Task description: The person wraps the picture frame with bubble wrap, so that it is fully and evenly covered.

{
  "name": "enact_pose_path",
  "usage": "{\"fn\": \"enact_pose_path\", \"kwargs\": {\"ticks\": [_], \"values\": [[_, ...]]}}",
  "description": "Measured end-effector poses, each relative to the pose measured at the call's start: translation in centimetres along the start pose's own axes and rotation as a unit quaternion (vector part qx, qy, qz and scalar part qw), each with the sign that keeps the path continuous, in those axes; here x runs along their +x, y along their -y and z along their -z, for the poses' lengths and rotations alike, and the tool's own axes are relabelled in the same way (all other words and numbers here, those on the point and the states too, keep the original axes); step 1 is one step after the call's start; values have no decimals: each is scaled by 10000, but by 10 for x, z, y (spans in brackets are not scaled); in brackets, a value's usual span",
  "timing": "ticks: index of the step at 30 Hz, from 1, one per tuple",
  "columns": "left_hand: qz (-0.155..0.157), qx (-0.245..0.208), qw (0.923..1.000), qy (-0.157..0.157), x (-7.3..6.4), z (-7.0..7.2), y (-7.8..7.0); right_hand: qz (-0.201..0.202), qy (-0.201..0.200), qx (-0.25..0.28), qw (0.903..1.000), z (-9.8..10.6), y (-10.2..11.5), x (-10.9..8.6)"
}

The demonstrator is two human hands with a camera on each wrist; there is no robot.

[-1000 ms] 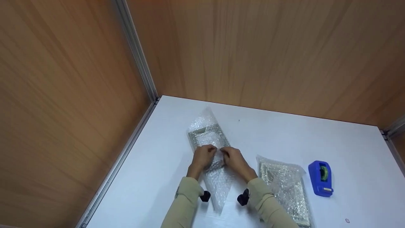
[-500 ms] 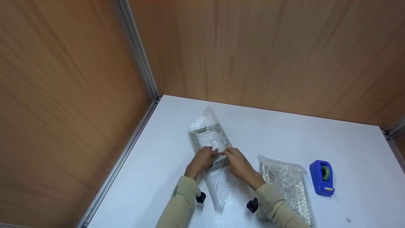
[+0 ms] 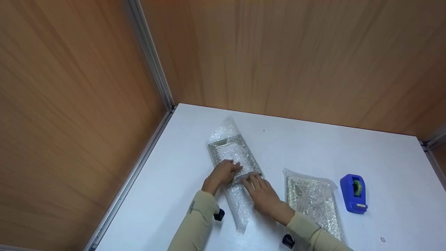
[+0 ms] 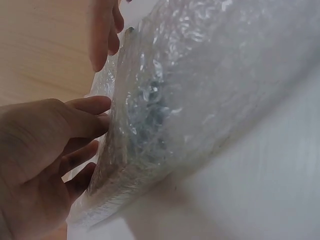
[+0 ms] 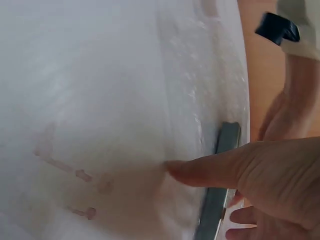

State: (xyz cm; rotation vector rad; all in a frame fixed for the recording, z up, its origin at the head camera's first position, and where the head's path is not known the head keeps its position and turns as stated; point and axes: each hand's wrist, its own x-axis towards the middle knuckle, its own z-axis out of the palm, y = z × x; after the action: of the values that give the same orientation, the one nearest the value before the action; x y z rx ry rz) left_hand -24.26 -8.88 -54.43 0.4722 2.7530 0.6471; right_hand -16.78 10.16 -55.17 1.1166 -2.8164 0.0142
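Observation:
A picture frame (image 3: 250,153) lies tilted on the table inside bubble wrap (image 3: 240,205), whose loose ends reach past its top and bottom. My left hand (image 3: 223,172) rests on the wrapped frame near its lower left, and in the left wrist view its bent fingers touch the wrap without visibly pinching it. My right hand (image 3: 263,195) lies with extended fingers at the frame's lower right corner. In the right wrist view a bare dark frame edge (image 5: 227,145) shows under the right hand (image 5: 280,175), its thumb stretched across that edge to the wrap.
Another bubble-wrapped frame (image 3: 313,202) lies to the right, partly behind the right sleeve. Beyond it stands a blue tape dispenser (image 3: 353,194) with a green roll. Wooden panels (image 3: 292,59) close off the white table (image 3: 383,157) at the back and left.
My right hand has moved from near the left fingertips down and right to the frame's lower corner, its fingers straightening. The left hand has stayed nearly in place on the wrap.

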Motion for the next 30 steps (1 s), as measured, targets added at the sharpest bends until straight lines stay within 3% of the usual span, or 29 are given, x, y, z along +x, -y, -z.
{"fn": "enact_pose_path", "kwargs": {"ticks": [4, 8, 13, 20, 25, 30], "values": [[53, -117, 9998, 121, -1, 2, 2, 470, -506, -226, 9974, -6, 2, 0], [259, -335, 9988, 245, -2, 3, 3, 995, -713, -321, 9920, -7, 1, 1], [255, -419, 9982, 355, -2, 5, 4, 1427, -1141, 34, 9832, -6, 0, 8], [50, -542, 9975, 444, 1, 8, 7, 2050, -1038, 281, 9728, -6, -1, 12], [-167, -590, 9970, 482, 2, 14, 9, 2248, -1347, 584, 9633, -5, -2, 16], [-139, -824, 9950, 551, 2, 19, 10, 2082, -1326, 1401, 9589, -1, -5, 24]]}}
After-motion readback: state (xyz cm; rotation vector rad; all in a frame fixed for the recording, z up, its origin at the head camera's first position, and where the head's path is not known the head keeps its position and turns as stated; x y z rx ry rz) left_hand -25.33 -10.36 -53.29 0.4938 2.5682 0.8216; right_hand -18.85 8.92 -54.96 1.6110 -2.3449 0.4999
